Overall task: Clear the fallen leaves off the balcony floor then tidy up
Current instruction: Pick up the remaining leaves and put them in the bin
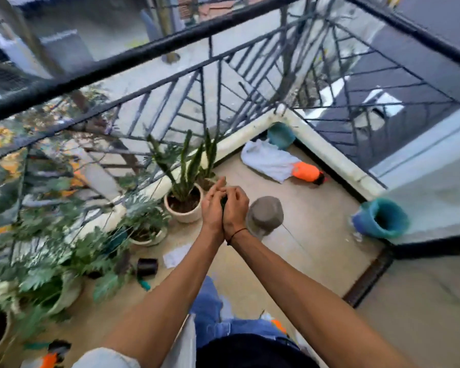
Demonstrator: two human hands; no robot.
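Both hands meet above the cream pot [183, 208]: left hand [213, 205] and right hand [234, 205] curl their fingers round something small and dark, probably gathered leaves, though blur hides it. Keep them cupped tight until over a bin, lest bits drop back onto the balcony floor [316, 235].
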